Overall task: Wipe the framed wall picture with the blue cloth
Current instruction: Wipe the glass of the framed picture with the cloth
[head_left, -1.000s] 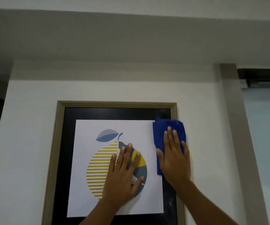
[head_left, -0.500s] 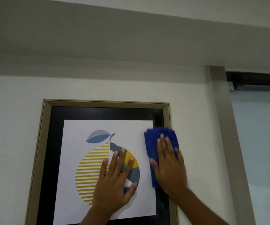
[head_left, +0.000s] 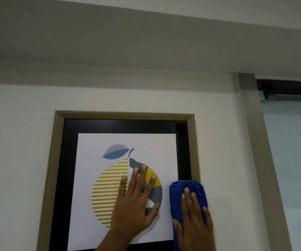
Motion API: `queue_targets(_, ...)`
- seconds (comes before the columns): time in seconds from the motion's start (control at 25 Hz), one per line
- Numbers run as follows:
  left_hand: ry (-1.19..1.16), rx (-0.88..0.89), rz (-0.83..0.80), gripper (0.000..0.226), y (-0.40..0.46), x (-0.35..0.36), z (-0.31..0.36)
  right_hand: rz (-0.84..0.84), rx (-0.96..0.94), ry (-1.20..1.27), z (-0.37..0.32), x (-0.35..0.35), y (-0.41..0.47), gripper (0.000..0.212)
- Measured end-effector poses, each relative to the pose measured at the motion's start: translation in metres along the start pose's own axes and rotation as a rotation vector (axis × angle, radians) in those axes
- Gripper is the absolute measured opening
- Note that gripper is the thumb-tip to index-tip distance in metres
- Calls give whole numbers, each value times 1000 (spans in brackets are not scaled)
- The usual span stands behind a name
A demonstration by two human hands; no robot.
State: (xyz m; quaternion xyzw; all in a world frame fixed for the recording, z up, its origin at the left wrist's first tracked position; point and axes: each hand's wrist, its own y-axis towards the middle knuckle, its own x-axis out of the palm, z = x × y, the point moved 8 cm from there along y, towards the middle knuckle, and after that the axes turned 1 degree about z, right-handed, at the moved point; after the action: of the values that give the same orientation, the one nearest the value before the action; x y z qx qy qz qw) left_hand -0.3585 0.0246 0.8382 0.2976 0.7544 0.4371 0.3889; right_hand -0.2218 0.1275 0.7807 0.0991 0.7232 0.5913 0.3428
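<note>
— Two hands on the framed wall picture (head_left: pixel 124 124): where does each sit?
— The left hand (head_left: pixel 135 205) lies flat, fingers spread, gripping nothing, on the lemon print (head_left: pixel 109 187), as before. The right hand (head_left: pixel 194 220) presses the blue cloth (head_left: pixel 187 189) with its palm, fingers extended.
— What differs?
— The cloth has slid down the frame's right edge from near the upper corner, now lying low beside the white wall (head_left: pixel 218 142).

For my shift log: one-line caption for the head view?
Right hand presses blue cloth on picture's right edge; left hand steadies it.
</note>
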Motion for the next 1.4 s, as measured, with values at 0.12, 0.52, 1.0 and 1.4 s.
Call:
queue_targets(0.12, 3, 3, -17, 80, 1, -2, 2, -26, -161, -118, 8, -17, 19, 72)
queue_targets(0.52, 54, 0, -47, 75, 7, 3, 13, 93, -147, -136, -22, -79, 190, 64)
queue_targets(1.0, 61, 61, 67, 79, -2, 0, 6, 122, 30, 22, 3, -6, 21, 66)
queue_targets(1.4, 66, 90, 121, 81, -5, -1, 11, 165, 11, 72, -16, -47, 94, 61)
